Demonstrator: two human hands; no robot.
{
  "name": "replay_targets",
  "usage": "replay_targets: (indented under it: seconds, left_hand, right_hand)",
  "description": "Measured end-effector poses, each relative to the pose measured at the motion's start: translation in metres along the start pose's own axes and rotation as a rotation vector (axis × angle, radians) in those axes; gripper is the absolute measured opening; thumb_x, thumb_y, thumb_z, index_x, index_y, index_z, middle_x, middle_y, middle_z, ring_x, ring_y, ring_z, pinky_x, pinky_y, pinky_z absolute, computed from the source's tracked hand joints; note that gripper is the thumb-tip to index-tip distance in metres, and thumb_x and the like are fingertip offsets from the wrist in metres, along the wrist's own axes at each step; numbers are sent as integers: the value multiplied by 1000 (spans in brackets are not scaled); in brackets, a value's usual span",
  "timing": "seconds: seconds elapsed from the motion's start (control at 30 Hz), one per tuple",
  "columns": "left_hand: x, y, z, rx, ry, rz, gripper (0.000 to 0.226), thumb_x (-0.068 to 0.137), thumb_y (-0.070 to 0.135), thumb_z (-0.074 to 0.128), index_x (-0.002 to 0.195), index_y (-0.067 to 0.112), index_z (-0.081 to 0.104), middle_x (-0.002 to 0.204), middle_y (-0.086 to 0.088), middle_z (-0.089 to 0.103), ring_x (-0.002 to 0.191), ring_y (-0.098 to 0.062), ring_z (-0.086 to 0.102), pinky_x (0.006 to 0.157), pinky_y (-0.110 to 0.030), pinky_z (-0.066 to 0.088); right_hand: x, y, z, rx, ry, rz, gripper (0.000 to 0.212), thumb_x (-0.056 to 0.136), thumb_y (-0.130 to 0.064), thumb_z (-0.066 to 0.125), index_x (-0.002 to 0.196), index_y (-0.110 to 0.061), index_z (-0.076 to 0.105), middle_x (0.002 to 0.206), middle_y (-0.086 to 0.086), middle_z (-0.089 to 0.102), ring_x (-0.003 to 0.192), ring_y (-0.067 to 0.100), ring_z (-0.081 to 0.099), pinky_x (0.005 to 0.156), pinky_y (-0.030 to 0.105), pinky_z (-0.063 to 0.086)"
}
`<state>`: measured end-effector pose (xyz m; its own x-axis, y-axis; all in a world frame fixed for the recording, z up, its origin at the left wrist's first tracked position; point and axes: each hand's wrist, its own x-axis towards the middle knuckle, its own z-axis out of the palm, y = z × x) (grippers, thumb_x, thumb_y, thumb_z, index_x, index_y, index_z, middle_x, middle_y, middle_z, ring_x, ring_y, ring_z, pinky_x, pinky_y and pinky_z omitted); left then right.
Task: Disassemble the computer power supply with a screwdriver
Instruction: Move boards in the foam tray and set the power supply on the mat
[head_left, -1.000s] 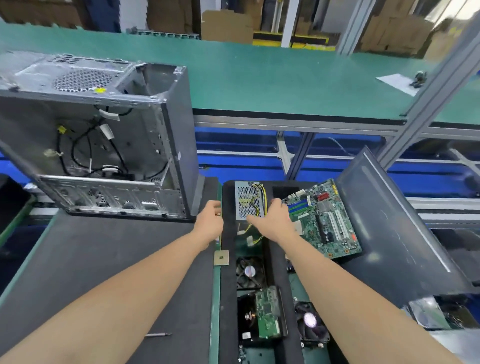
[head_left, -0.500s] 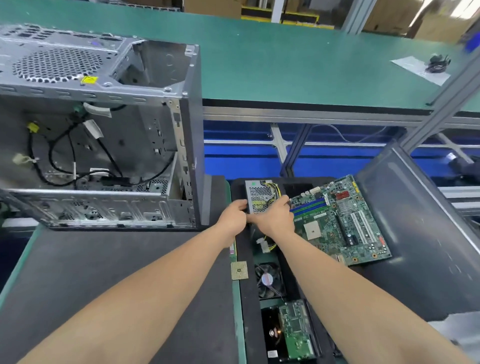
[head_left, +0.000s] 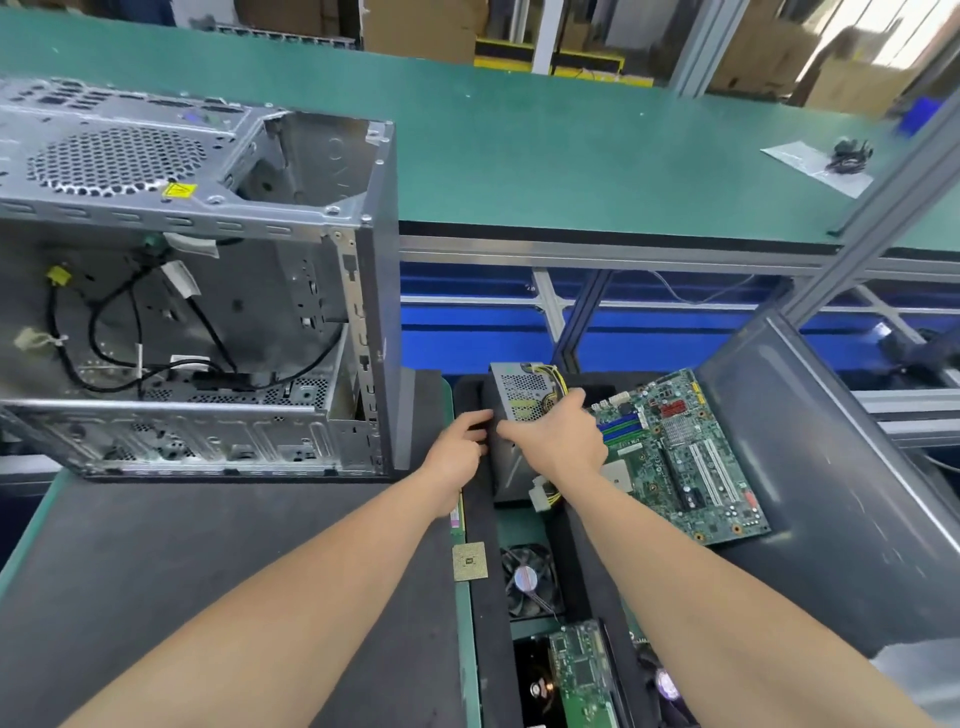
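While our right hand (head_left: 558, 441) curled its fingers over the top of the power supply (head_left: 519, 393), grasping it near the end where the yellow cables (head_left: 551, 375) came out, the unit stood in a slot of the black foam tray (head_left: 483, 613), between the open computer case (head_left: 208, 312) and the motherboard (head_left: 685, 457). Our left hand (head_left: 457, 449) lay against the unit's left side; whether its fingers gripped the housing or merely touched it, we could not tell. We judged the step in hand to be lifting the supply out onto the worktop (head_left: 156, 571), where its cover screws could be reached. To do that well, we needed both hands on the metal housing rather than on the wires. We also needed a straight pull upward, so the loose white connector (head_left: 540, 491) would not snag the tray or the motherboard's edge, and a landing with the screw side up. No screwdriver was in view.
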<state>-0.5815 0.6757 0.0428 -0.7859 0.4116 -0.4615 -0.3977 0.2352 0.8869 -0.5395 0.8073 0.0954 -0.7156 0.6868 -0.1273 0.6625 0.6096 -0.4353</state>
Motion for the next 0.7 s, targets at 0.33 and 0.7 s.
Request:
replay_targets:
  seconds: [0.33, 0.7]
  left_hand:
    - [-12, 17, 23, -188, 29, -162, 57, 104, 50, 50, 155, 28, 34, 146, -3, 54, 125, -28, 58, 110, -49, 47]
    - [-74, 21, 24, -244, 74, -82, 33, 105, 32, 56, 131, 13, 56, 127, -11, 66, 110, -29, 67, 72, -38, 55]
  right_hand:
    - [-14, 13, -76, 272, 22, 25, 84, 57, -66, 80, 116, -19, 43, 92, -2, 57, 82, 22, 64, 76, 45, 59]
    - [-68, 49, -96, 514, -120, 98, 95, 55, -70, 79, 126, -17, 43, 111, 0, 55, 91, 15, 55, 67, 39, 45]
